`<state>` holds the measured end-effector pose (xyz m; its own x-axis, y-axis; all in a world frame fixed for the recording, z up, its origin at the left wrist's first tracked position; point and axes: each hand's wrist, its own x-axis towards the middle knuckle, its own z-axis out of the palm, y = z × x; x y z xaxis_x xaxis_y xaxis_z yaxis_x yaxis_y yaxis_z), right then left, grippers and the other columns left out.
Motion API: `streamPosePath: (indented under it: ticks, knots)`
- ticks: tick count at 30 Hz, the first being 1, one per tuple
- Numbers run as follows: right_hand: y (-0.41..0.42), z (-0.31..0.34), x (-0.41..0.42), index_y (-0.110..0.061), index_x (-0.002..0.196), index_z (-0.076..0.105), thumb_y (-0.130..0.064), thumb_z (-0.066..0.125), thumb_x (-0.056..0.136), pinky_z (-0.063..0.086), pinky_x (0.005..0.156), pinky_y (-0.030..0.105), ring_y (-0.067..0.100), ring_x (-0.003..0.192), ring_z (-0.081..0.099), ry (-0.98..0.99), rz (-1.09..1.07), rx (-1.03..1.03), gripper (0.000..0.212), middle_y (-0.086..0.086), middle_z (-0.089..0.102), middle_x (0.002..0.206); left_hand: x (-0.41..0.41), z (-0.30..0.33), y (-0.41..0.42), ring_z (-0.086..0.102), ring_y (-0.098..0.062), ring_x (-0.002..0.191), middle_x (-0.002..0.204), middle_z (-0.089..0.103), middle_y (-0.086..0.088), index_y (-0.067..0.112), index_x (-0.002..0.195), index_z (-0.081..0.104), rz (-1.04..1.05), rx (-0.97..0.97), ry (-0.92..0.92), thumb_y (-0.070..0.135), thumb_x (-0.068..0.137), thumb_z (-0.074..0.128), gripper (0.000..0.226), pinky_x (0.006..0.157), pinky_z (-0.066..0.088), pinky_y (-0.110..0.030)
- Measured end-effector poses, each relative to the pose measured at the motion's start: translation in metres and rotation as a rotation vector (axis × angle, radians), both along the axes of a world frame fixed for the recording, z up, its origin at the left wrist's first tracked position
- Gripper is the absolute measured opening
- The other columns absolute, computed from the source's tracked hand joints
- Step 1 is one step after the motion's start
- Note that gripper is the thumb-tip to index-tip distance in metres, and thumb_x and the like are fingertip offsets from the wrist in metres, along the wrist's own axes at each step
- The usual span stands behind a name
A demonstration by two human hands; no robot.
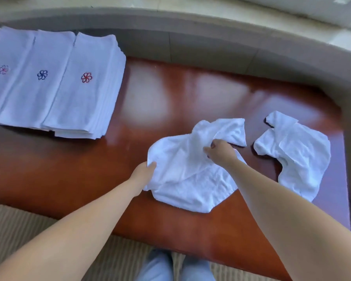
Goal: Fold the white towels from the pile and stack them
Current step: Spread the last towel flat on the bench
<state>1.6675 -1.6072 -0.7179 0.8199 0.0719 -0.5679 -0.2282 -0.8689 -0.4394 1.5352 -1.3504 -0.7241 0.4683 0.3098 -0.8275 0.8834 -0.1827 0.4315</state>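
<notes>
Lying rumpled on the table (170,94), a crumpled towel (190,179) is gripped at its left edge by the left hand (144,172) and pinched mid-cloth by the right hand (221,152).

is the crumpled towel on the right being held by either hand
No, both the left hand and right hand grip the middle towel; the right towel lies untouched.

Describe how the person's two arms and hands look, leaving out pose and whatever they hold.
Both forearms are bare to the frame edge: no sleeves show. The left hand and right hand wear no gloves, and no watch, ring or bracelet is visible. The right hand's fingernails look dark, perhaps painted.
</notes>
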Motion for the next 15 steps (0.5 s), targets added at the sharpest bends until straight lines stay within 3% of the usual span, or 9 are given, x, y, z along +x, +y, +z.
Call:
streamPosePath:
  ticks: [2, 4, 6, 8, 10, 12, 15]
  knots:
    - [-0.003, 0.007, -0.008, -0.016, 0.066, 0.046, -0.024, 0.057, 0.089, 0.032, 0.054, 0.027, 0.021, 0.068, 0.052, 0.114, 0.077, 0.022, 0.027, -0.002, 0.055, 0.067, 0.000, 0.012, -0.002, 0.067, -0.025, 0.090, 0.105, 0.070, -0.006, 0.020, 0.128, 0.058, -0.031, -0.056, 0.075, 0.051, 0.101, 0.048, 0.042, 0.085, 0.056, -0.037]
    - [-0.016, 0.024, -0.013, -0.015, 0.070, 0.050, -0.020, 0.057, 0.087, 0.034, 0.060, 0.028, 0.020, 0.069, 0.047, 0.327, 0.048, 0.071, 0.020, -0.001, 0.051, 0.071, 0.007, 0.030, 0.001, 0.070, -0.032, 0.104, 0.110, 0.074, -0.010, 0.023, 0.123, 0.064, -0.038, -0.114, 0.099, 0.052, 0.099, 0.051, 0.040, 0.099, 0.055, -0.045]
    - [-0.031, 0.054, -0.007, -0.018, 0.077, 0.056, -0.028, 0.061, 0.085, 0.036, 0.068, 0.032, 0.021, 0.074, 0.046, 0.438, -0.081, 0.139, 0.014, 0.000, 0.052, 0.080, 0.024, 0.053, 0.007, 0.070, -0.029, 0.108, 0.113, 0.075, -0.006, 0.025, 0.124, 0.066, 0.018, -0.160, 0.017, 0.048, 0.099, 0.055, 0.036, 0.101, 0.054, -0.046]
    - [-0.044, 0.089, 0.011, -0.020, 0.083, 0.064, -0.031, 0.064, 0.076, 0.038, 0.069, 0.033, 0.023, 0.074, 0.049, 0.379, -0.372, 0.347, 0.014, 0.003, 0.054, 0.083, 0.049, 0.082, 0.010, 0.070, -0.025, 0.105, 0.117, 0.074, -0.009, 0.020, 0.127, 0.067, 0.119, -0.215, -0.132, 0.040, 0.097, 0.062, 0.036, 0.096, 0.056, -0.041]
    - [-0.053, 0.124, 0.040, -0.017, 0.089, 0.069, -0.029, 0.062, 0.067, 0.041, 0.065, 0.033, 0.024, 0.065, 0.054, 0.244, -0.591, 0.548, 0.026, 0.006, 0.057, 0.080, 0.080, 0.116, 0.009, 0.068, -0.026, 0.105, 0.118, 0.073, -0.012, 0.014, 0.125, 0.067, 0.261, -0.277, -0.274, 0.035, 0.094, 0.067, 0.038, 0.093, 0.054, -0.039]
    - [-0.059, 0.165, 0.070, -0.014, 0.087, 0.067, -0.029, 0.063, 0.062, 0.042, 0.065, 0.032, 0.022, 0.057, 0.054, 0.092, -0.709, 0.673, 0.029, 0.005, 0.057, 0.074, 0.113, 0.151, 0.008, 0.066, -0.027, 0.112, 0.118, 0.071, -0.012, 0.011, 0.129, 0.063, 0.355, -0.295, -0.388, 0.033, 0.099, 0.064, 0.037, 0.104, 0.051, -0.043]
    - [-0.065, 0.227, 0.103, -0.015, 0.087, 0.068, -0.035, 0.069, 0.056, 0.045, 0.075, 0.035, 0.024, 0.067, 0.054, -0.064, -0.831, 0.854, 0.037, 0.006, 0.058, 0.082, 0.155, 0.208, 0.009, 0.065, -0.031, 0.118, 0.129, 0.067, -0.013, 0.017, 0.133, 0.062, 0.358, -0.303, -0.548, 0.037, 0.101, 0.060, 0.038, 0.104, 0.051, -0.044]
